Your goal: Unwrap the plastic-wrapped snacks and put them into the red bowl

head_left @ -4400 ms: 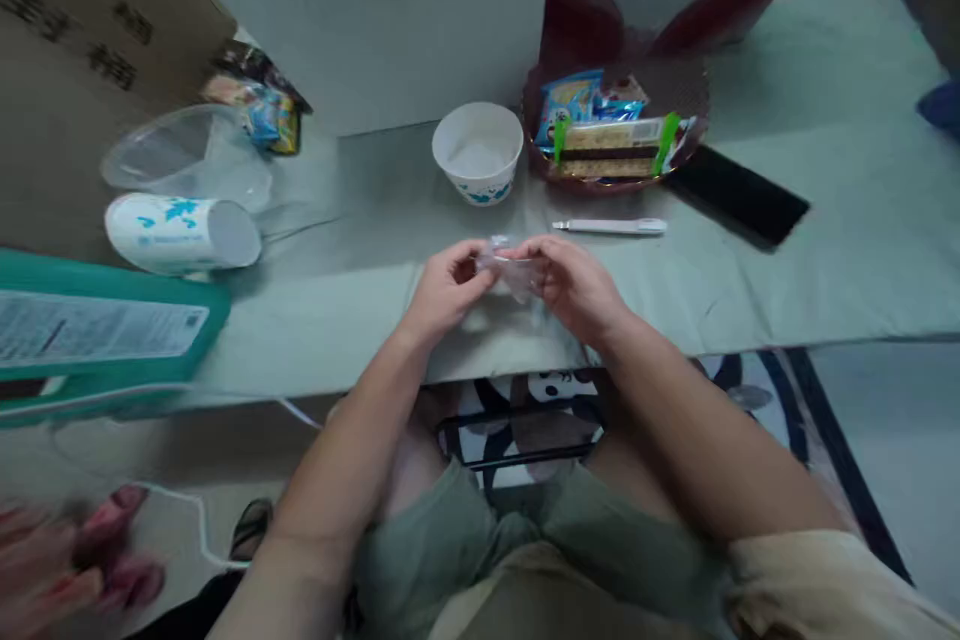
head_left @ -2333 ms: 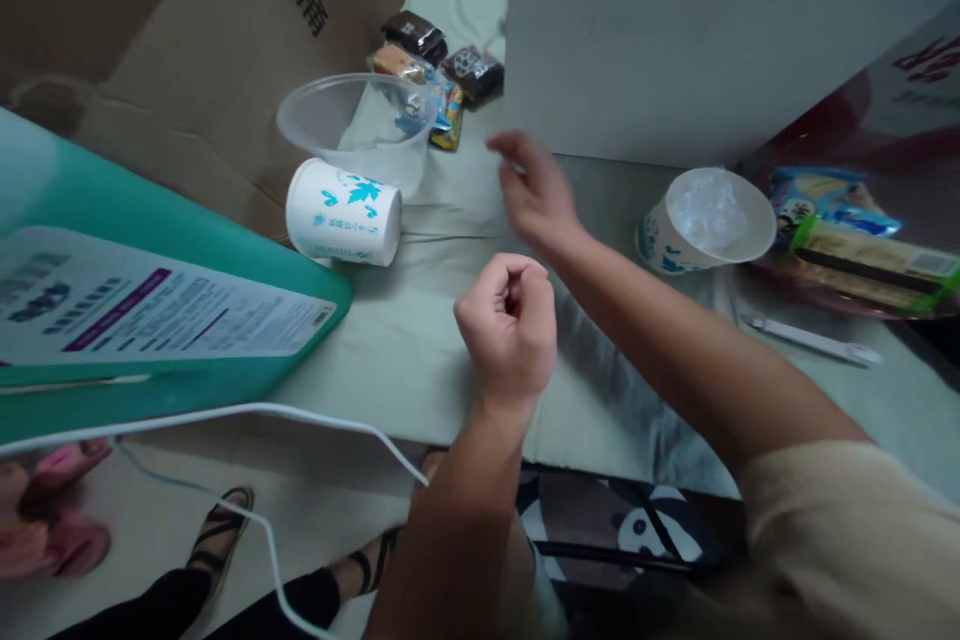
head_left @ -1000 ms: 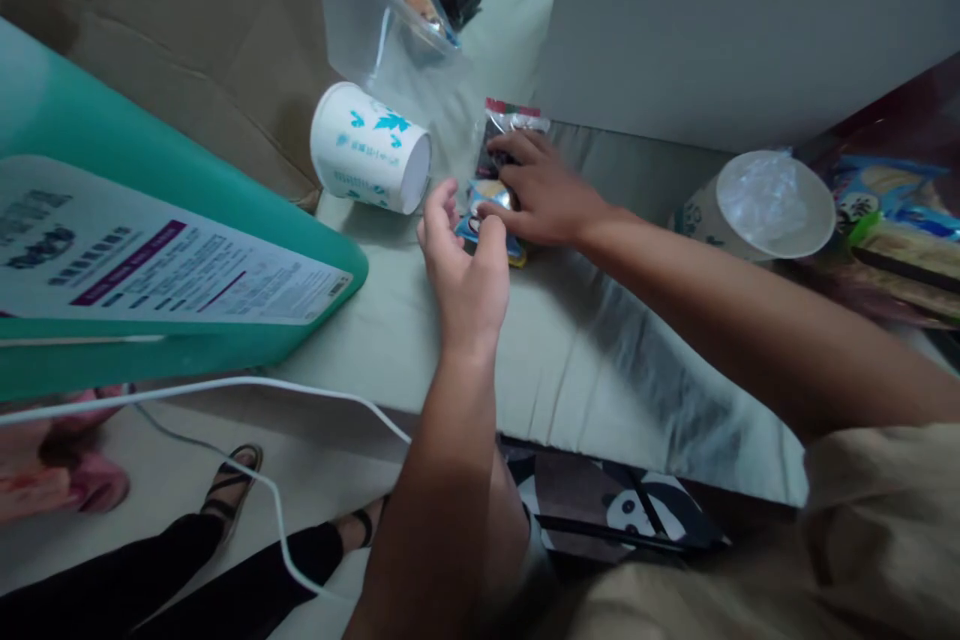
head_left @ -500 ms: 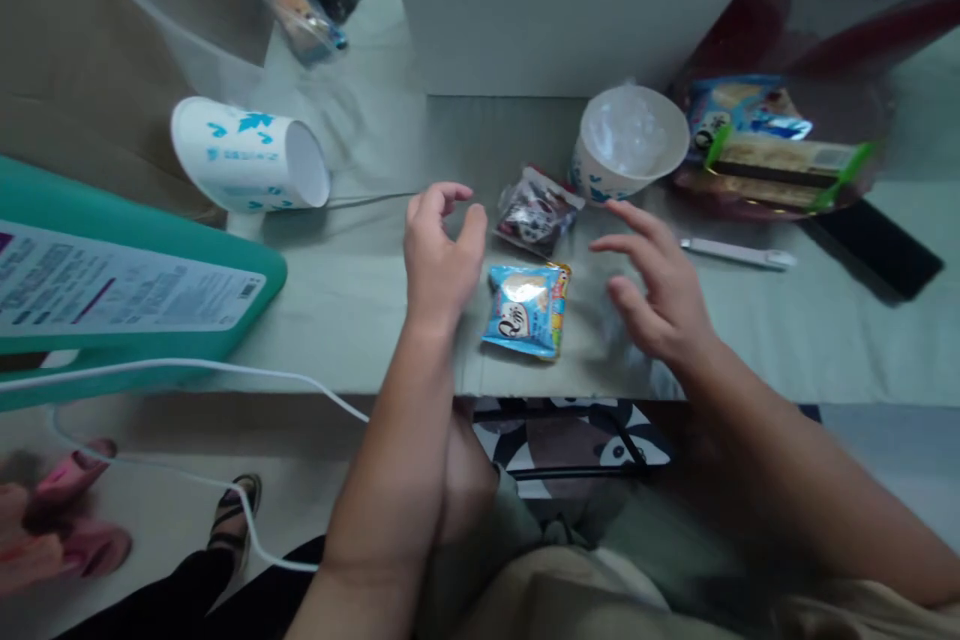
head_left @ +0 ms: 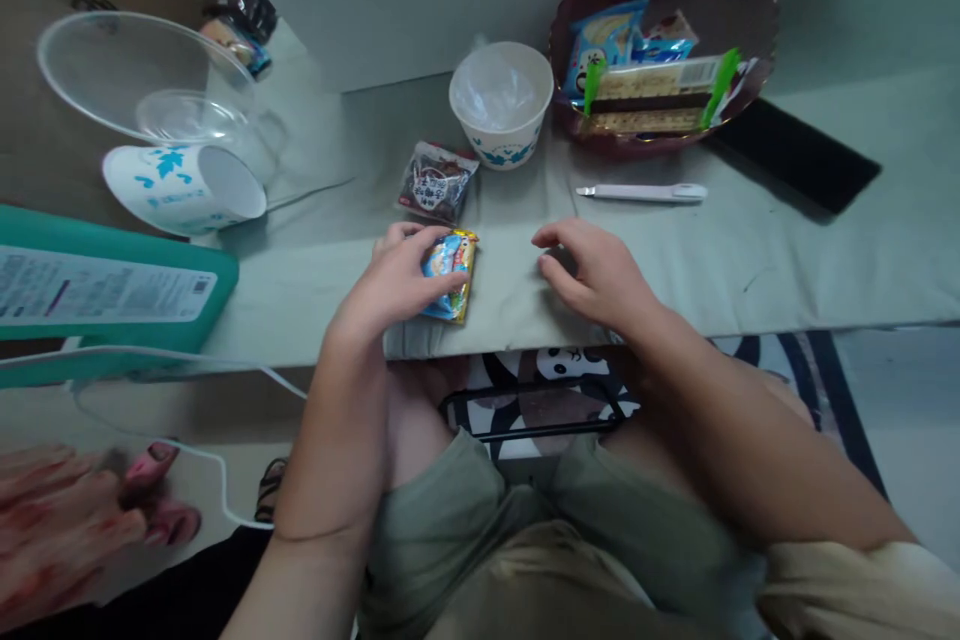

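My left hand (head_left: 397, 280) has its thumb and fingers closed around a small blue snack packet (head_left: 444, 260) near the table's front edge. A yellow-edged packet (head_left: 468, 275) shows along its right side, seemingly underneath. Just beyond lies a dark snack packet (head_left: 437, 184) in a clear wrapper. To the right, my right hand (head_left: 596, 275) is near the tabletop, its fingers loosely curled and thumb and forefinger apart, with nothing between them. Behind the packets stands a paper cup (head_left: 506, 146) with blue leaf prints and clear plastic inside.
A dark red dish (head_left: 626, 145) holds several snacks, beside a black phone (head_left: 802, 160). A white-handled tool (head_left: 645, 193) lies in front. Leftward are a tipped paper cup (head_left: 176, 188), clear plastic containers (head_left: 142, 70) and a green jug (head_left: 221, 275). A white cable (head_left: 225, 480) hangs by the left arm.
My left hand has come down onto the blue packet and closed on it. My right hand has curled its fingers more. The whole view has shifted, so the table things appear further left.
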`<state>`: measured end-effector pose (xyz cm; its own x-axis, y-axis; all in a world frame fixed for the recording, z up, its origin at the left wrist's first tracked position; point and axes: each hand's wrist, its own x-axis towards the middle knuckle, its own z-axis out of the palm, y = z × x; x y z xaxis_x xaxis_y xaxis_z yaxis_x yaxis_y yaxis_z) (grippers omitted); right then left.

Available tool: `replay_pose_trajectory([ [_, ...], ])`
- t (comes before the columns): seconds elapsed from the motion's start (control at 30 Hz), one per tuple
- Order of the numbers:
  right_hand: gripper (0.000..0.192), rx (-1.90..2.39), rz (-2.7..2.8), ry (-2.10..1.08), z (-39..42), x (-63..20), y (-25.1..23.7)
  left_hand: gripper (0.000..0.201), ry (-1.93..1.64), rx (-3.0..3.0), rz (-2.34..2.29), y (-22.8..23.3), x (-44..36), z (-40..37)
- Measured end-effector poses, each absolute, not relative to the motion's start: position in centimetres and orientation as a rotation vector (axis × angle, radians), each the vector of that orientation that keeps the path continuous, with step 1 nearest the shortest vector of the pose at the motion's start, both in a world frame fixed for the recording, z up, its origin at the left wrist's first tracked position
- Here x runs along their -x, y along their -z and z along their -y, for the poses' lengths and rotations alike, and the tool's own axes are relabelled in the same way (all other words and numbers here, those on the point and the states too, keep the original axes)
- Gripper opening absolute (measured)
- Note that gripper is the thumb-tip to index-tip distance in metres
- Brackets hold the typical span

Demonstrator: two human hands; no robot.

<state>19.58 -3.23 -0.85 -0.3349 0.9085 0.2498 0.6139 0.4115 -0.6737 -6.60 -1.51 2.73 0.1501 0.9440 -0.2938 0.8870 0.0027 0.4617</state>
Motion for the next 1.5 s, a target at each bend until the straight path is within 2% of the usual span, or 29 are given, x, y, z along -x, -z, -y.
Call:
replay_pose_trajectory([
  [0.1, 0.017, 1.288, 2.037, -0.647, 2.9, -20.1, 1.0, 0.056, -0.217, -1.835, -1.713, -3.0, 7.6, 1.1],
  [0.2, 0.017, 1.28, 2.002, -0.618, 2.6, -20.4, 0.9, 0.055, -0.474, -1.7, -1.65, -3.0, 7.5, 1.0],
  [0.33, 0.02, 1.359, 1.925, -0.415, 1.8, -21.4, 0.4, 0.063, -0.881, -1.223, -1.222, -2.8, 4.8, 1.6],
  [0.47, 0.032, 1.638, 1.851, -0.188, 0.6, -23.3, 0.6, 0.066, -1.077, -0.804, -0.897, -2.5, 1.8, 2.1],
  [0.57, 0.039, 1.86, 1.863, -0.116, 0.0, -24.5, 1.2, 0.07, -1.075, -0.657, -0.795, -2.2, 0.9, 1.9],
  [0.67, 0.035, 2.035, 1.921, -0.147, -0.3, -25.0, 1.7, 0.073, -0.993, -0.525, -0.76, -2.0, 1.0, 1.3],
  [0.8, 0.023, 2.107, 1.934, -0.155, -0.4, -24.8, 1.5, 0.058, -0.933, -0.406, -0.816, -2.1, 1.6, 0.4],
  [0.9, 0.018, 1.973, 1.938, -0.188, -0.2, -24.4, 1.3, 0.044, -0.962, -0.335, -0.866, -2.3, 2.1, 0.0],
  [1.03, 0.015, 1.652, 1.869, -0.39, 0.5, -23.7, 0.8, 0.04, -1.004, -0.295, -0.878, -2.4, 2.5, 0.0],
  [1.17, 0.018, 1.335, 1.73, -0.671, 2.3, -22.0, -0.5, 0.035, -0.923, -0.524, -0.957, -1.9, 2.7, 0.2],
  [1.33, 0.02, 1.018, 1.792, -0.904, 4.7, -19.2, -2.0, 0.04, -0.791, -0.782, -1.07, -1.1, 2.3, 0.0],
  [1.5, 0.022, 1.13, 1.702, -0.957, 4.0, -18.5, -1.0, 0.062, -0.744, -0.796, -0.96, -0.9, 1.4, 0.2],
])
